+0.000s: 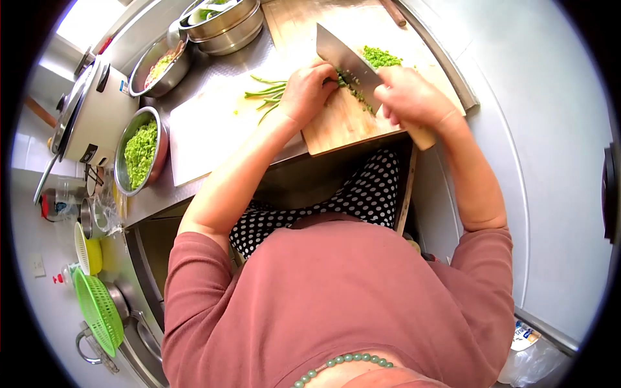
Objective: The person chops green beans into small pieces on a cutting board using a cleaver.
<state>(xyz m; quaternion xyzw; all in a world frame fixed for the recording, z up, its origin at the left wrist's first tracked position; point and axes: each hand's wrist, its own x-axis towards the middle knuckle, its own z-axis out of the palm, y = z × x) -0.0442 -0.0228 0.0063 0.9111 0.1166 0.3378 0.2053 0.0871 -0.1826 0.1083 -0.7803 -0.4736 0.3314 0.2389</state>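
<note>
My left hand is closed over a bundle of thin green stalks, whose long ends stick out to the left. Its curled fingertips are beside the broad blade of a cleaver. The cleaver's wooden handle is wrapped by my right hand, with the butt showing below the palm. The blade stands on edge over a wooden cutting board. Small cut green bits lie along the blade and cling to it. Behind the cleaver is a pile of finely chopped greens.
A white board lies left of the wooden one. Further left stand a metal bowl of chopped greens, a bowl of mixed food, stacked metal pots and a white cooker. A wall borders the right side.
</note>
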